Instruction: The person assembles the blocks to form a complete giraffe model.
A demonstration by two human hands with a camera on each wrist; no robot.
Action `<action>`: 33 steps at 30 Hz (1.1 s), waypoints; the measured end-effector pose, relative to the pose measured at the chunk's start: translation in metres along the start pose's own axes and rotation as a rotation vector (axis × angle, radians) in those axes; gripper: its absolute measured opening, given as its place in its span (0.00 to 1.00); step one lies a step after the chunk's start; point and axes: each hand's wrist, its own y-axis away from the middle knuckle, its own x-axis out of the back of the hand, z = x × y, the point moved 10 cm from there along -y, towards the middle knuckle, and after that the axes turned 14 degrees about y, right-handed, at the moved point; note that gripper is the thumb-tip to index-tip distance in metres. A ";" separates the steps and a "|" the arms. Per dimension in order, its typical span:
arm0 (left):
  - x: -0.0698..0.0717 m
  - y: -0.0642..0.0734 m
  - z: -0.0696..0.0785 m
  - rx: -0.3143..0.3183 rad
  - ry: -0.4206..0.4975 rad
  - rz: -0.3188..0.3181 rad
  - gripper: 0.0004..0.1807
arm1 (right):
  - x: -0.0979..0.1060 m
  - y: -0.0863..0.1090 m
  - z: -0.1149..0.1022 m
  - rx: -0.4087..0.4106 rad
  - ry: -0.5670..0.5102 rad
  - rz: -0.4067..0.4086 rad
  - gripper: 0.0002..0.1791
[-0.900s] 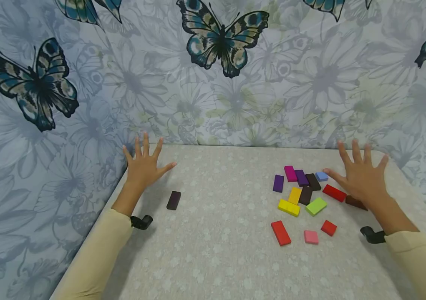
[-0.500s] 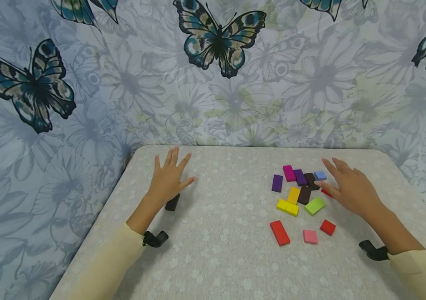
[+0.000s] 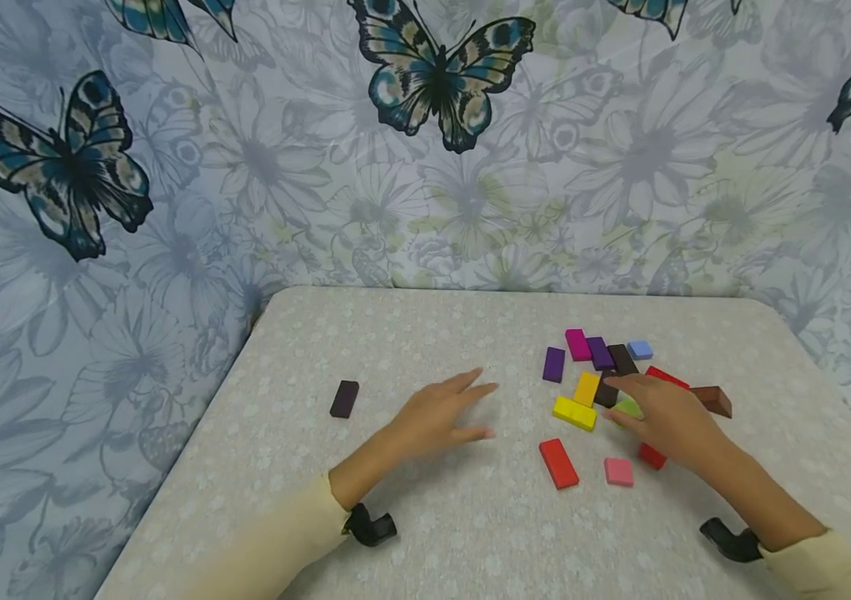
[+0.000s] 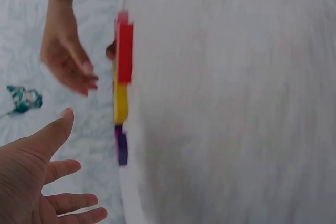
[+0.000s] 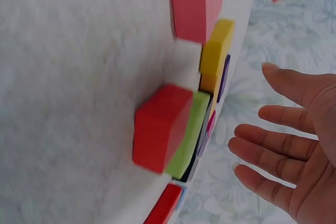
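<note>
My left hand (image 3: 433, 417) hovers over the middle of the table, fingers spread and holding nothing; the yellow block (image 3: 575, 413) lies to its right. My right hand (image 3: 668, 417) is above the coloured blocks, its fingers loosely extended and partly covering the lime green block (image 3: 629, 407). In the right wrist view, a gap shows between those fingers and the small red block (image 5: 163, 129). Near the right hand are a dark block (image 3: 607, 390), an orange-yellow block (image 3: 587, 388), a brown block (image 3: 713, 401) and a pink block (image 3: 618, 472).
A lone dark block (image 3: 344, 399) lies on the left of the pale patterned table (image 3: 425, 333). A long red block (image 3: 558, 463) sits at the front of the group; purple (image 3: 554, 364), magenta (image 3: 578, 344) and light blue (image 3: 639, 350) blocks lie farther back. A butterfly-print cloth (image 3: 440, 208) hangs behind.
The left hand has moved from the table's far left edge, past the lone dark block, to the middle. The right hand has come nearer and leftward over the blocks. The blocks look unmoved.
</note>
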 end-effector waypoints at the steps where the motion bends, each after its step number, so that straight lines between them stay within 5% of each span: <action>1: -0.009 -0.004 0.005 -0.008 0.031 -0.028 0.40 | -0.002 0.000 -0.004 0.005 -0.006 -0.014 0.30; 8: -0.060 -0.024 0.038 -0.056 0.174 -0.218 0.39 | -0.013 -0.004 -0.023 0.055 -0.045 -0.035 0.22; 17: -0.086 -0.040 0.073 -0.224 0.150 -0.347 0.32 | -0.021 -0.015 -0.034 0.088 -0.056 -0.058 0.19; 26: -0.084 -0.046 0.076 -0.222 0.098 -0.278 0.21 | -0.025 -0.021 -0.036 0.086 -0.082 -0.056 0.17; 33: -0.077 -0.041 0.063 -0.167 0.111 -0.220 0.18 | -0.025 -0.021 -0.039 0.072 -0.102 -0.059 0.19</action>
